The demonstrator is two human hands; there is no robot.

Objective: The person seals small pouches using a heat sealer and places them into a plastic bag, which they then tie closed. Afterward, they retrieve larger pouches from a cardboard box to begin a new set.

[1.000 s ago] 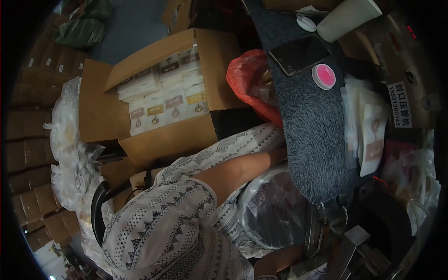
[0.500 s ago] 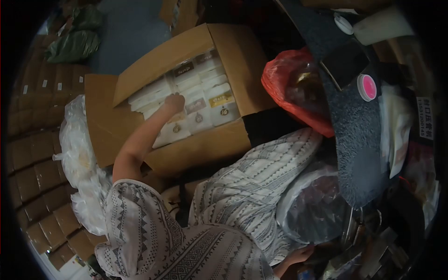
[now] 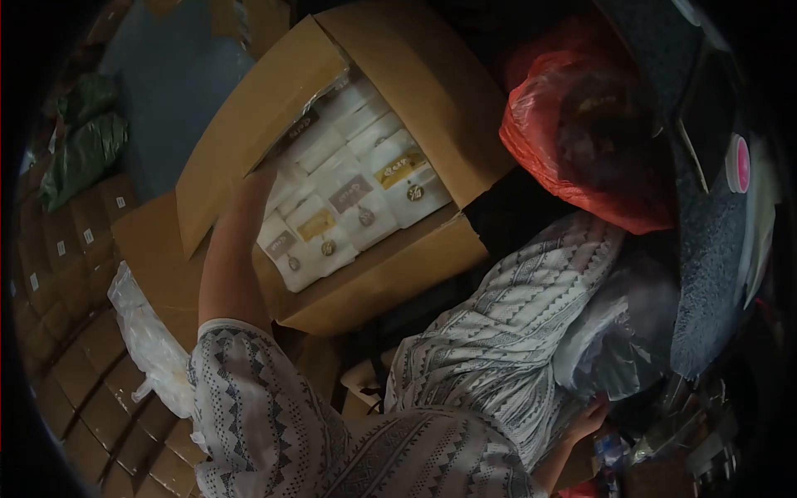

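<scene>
My left forearm (image 3: 228, 249) reaches into a large open cardboard box (image 3: 390, 278). The hand at its end is mostly hidden behind the raised box flap (image 3: 257, 116), so its fingers do not show. Packed in rows inside the box are several white plastic packs (image 3: 359, 203) with gold, grey or dark labels. Low on the right, beside my patterned clothing, my right hand (image 3: 589, 419) rests just below a clear plastic bag (image 3: 618, 340). Its fingers look loosely extended and nothing shows in them, though the area is dim.
A red plastic bag (image 3: 540, 124) stands right of the box, beside a dark speckled tabletop (image 3: 714, 290) holding a pink round container (image 3: 737, 164). Stacked brown cartons (image 3: 79, 373) and clear plastic wrapping (image 3: 154, 349) lie at left. A green bag (image 3: 87, 158) sits farther back.
My left hand has moved from atop the packs to farther left, behind the flap. My right hand sits higher and farther right in view. The camera view has turned and come nearer the box.
</scene>
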